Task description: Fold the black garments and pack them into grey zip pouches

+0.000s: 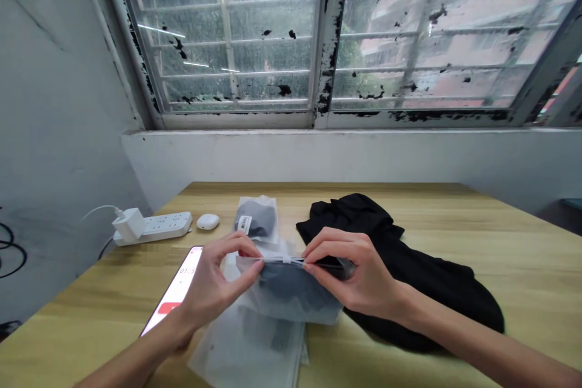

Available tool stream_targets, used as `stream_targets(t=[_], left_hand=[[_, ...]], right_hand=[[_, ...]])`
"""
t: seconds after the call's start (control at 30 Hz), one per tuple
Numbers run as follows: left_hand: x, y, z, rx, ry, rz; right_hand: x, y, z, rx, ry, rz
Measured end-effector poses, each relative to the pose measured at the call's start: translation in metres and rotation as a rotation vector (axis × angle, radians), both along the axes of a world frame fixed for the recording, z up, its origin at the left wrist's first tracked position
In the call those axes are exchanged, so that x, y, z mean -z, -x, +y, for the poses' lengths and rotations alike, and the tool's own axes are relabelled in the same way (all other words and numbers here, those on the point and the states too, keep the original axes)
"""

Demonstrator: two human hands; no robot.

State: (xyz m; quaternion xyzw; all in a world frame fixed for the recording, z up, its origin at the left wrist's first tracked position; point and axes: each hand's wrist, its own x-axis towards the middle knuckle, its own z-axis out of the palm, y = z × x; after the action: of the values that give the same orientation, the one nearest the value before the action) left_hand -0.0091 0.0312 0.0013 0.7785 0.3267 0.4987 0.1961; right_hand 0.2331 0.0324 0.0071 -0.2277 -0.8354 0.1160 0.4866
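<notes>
Between my two hands is a frosted zip bag (295, 297) with something dark inside. My left hand (218, 282) pinches the left part of its zip edge between thumb and fingers. The right part of that edge is pinched by my right hand (352, 267). A small white slider (286, 259) sits on the zip strip between my fingertips. Beneath the held bag lie flat, translucent plastic bags (254, 348). Behind it rests another frosted bag (257, 221) with dark contents and a barcode label. To the right spreads a crumpled black cloth (436, 291), partly hidden by my right forearm.
A lit phone (175, 285) lies left of my left hand, partly covered by it. Farther left are a white power strip (168, 225) with a plugged-in charger (130, 224) and a small white case (208, 222). The wooden table (513, 242) reaches a white ledge below the window.
</notes>
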Motion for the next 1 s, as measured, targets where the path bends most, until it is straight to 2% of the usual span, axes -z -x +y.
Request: stream_targets(t=[0.2,0.33,0.6,0.8,1.0], left_hand=[[0.008,-0.003,0.000,-0.002,-0.085,0.044],[0.009,-0.004,-0.003,0.022,-0.167,0.059],[0.005,-0.002,-0.004,-0.003,-0.114,0.039],[-0.001,0.000,-0.002,-0.046,-0.134,0.139],[-0.008,0.001,-0.005,-0.054,-0.262,0.215]], right_hand=[[0.002,0.004,-0.004,0.138,0.025,-0.117],[0.006,0.011,-0.007,0.145,-0.025,-0.170],[0.001,0.007,-0.009,0.150,-0.021,-0.170],[0.000,0.001,-0.008,0.177,-0.028,-0.190],[0.002,-0.007,-0.011,0.196,-0.066,-0.185]])
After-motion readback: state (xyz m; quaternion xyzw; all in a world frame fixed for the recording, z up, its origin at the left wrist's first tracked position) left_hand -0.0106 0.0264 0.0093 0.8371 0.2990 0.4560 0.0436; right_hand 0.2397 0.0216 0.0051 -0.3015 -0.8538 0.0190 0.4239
